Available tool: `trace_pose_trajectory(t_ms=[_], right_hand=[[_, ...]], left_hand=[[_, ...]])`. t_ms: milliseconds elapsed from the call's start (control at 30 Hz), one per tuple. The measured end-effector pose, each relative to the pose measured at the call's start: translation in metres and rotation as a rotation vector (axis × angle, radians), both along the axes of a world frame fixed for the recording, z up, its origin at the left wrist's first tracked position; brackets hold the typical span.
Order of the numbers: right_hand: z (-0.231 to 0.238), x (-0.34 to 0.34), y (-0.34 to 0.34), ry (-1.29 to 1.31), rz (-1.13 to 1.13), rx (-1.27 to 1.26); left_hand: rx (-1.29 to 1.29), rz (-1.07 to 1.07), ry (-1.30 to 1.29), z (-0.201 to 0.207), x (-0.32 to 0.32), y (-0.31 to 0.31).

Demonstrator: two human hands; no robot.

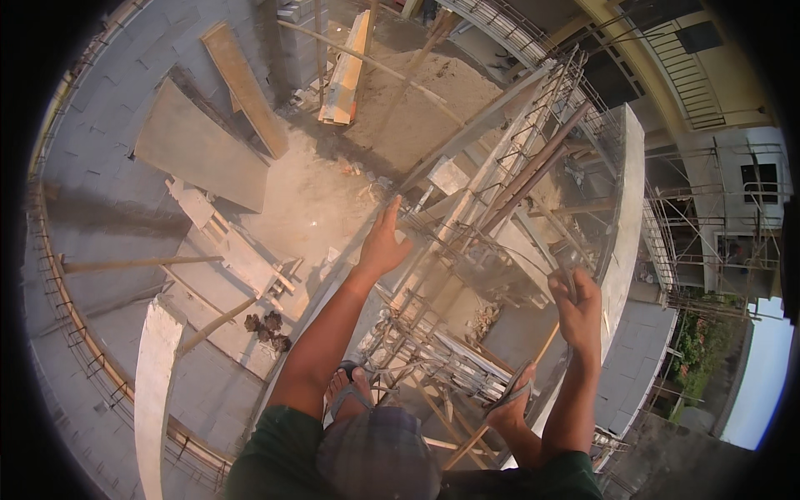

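Note:
My left hand reaches forward above the long timber edge, fingers stretched out and thumb apart, with nothing in it. Ahead and to its right runs a steel rebar cage along a beam form. My right hand has its fingers curled, close to the tall pale board on the right. Whether anything thin lies in its fingers I cannot make out. A thin yellowish stick shows just below that hand. Brown metal bars lie along the cage beyond both hands.
My sandalled feet stand high over the ground, among tangled bars and sticks. Far below are a sand heap, leaning plywood and a rough timber bench. A grey block wall stands left; bamboo scaffolding rises right.

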State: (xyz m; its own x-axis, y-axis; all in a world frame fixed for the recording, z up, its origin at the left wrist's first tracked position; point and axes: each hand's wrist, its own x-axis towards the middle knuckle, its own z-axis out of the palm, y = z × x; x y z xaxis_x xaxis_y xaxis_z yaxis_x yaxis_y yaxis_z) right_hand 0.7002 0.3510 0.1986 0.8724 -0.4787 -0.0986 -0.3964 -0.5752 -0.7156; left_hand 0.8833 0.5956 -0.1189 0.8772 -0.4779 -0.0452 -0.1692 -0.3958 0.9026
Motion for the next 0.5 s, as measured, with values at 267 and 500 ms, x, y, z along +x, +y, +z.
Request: trace_pose_trajectory(t_ms=[267,500], right_hand=[[0.005,0.023,0.017,0.035,0.045,0.141],[0.0,0.046,0.017,0.011,0.117,0.026]], left_hand=[[-0.068,0.168,-0.123,0.05,0.0,0.052],[-0.056,-0.164,0.069,0.07,-0.022,0.138]])
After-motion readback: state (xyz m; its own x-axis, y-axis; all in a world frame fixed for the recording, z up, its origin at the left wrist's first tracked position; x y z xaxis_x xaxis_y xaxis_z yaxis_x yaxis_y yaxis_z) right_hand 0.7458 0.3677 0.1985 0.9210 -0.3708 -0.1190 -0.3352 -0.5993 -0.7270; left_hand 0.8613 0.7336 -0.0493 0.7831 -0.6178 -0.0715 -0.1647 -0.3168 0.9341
